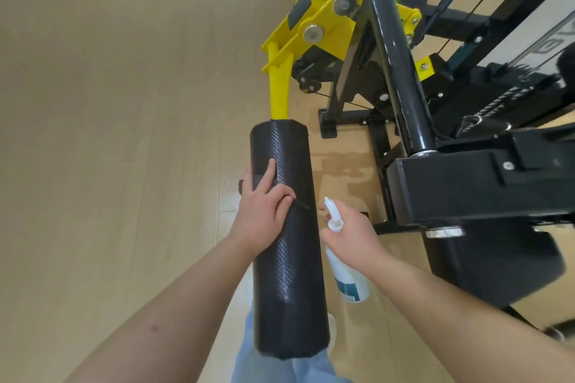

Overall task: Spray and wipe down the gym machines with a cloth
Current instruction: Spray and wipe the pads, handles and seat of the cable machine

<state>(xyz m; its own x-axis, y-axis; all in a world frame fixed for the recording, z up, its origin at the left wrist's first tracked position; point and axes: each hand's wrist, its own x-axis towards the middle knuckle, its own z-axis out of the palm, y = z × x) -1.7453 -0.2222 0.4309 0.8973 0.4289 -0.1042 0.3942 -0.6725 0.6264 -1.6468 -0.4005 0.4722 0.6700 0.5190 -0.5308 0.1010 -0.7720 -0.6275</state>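
A long black roller pad [289, 274] with a woven texture hangs from a yellow lever arm [280, 84] of the gym machine. My left hand [261, 214] lies on the pad's left side, index finger stretched out and the other fingers curled over a dark cloth [253, 183] that is hard to tell apart from the pad. My right hand [351, 236] grips the neck of a white spray bottle [351, 283] just right of the pad. Its nozzle [331, 208] points toward the pad at close range.
The machine's black frame [466, 183], a slanted black tube [398, 65] and a black seat pad [497, 264] stand to the right. A wet patch [345, 168] shows on the wooden floor beside the pad. Open floor [109, 134] spreads to the left.
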